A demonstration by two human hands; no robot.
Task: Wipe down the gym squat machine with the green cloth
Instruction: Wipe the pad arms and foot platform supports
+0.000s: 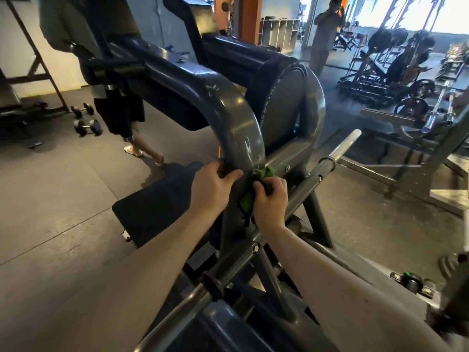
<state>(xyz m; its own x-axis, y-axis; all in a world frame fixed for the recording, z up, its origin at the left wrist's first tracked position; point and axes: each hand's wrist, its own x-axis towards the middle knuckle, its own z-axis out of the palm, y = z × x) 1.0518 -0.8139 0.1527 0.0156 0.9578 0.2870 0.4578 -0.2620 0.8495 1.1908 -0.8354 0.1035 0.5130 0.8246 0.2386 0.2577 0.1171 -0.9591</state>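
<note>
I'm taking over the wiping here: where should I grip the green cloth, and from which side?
Grip the green cloth at its bunched middle, from the right of the curved frame arm, as the right hand does. It is wadded against that arm's right edge, a loose end hanging below; the left hand holds the other side.

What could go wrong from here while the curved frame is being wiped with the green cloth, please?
1. The green cloth is bunched small in the right hand, so it may skip patches of the scuffed curved frame.
2. Its loose end hangs near the bolted bar and could snag.
3. The left hand wraps the frame edge beside the cloth; a fast stroke might knock into it.
</note>
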